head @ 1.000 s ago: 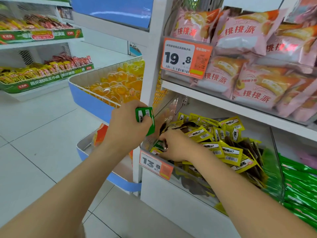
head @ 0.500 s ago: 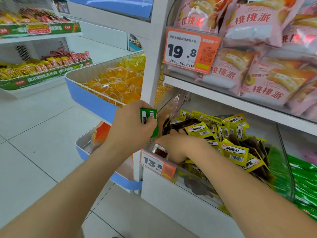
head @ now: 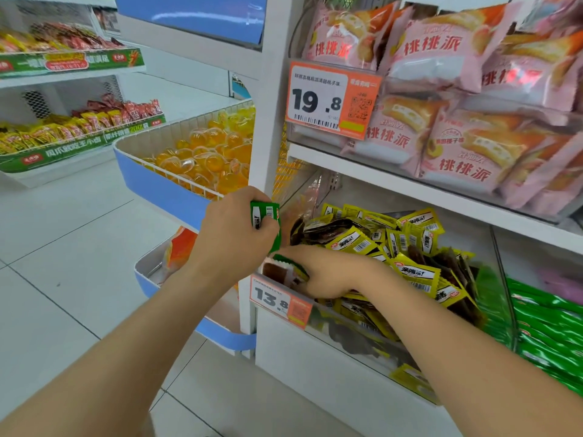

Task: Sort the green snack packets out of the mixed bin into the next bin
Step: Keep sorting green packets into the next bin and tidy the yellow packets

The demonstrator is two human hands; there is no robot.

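The left hand (head: 233, 236) gripped green packets (head: 265, 216), partly hidden in its fist. At its 4 o'clock the right hand (head: 331, 274) pinched a half-covered green-edged packet (head: 288, 267) at the mixed bin's (head: 356, 337) 8 o'clock corner.

The green packet (head: 265, 217) in the left hand (head: 233, 234) is thin plastic film, glossy and a little creased. The small packet (head: 284, 272) that the right hand (head: 328, 275) pinches is shiny film too, as are the yellow packets (head: 416, 274). The mixed bin (head: 344, 334) has a front wall of clear, smooth plastic. The price tag (head: 277, 299) looks like matt paper. The floor (head: 63, 247) tiles are smooth, with soft shine.
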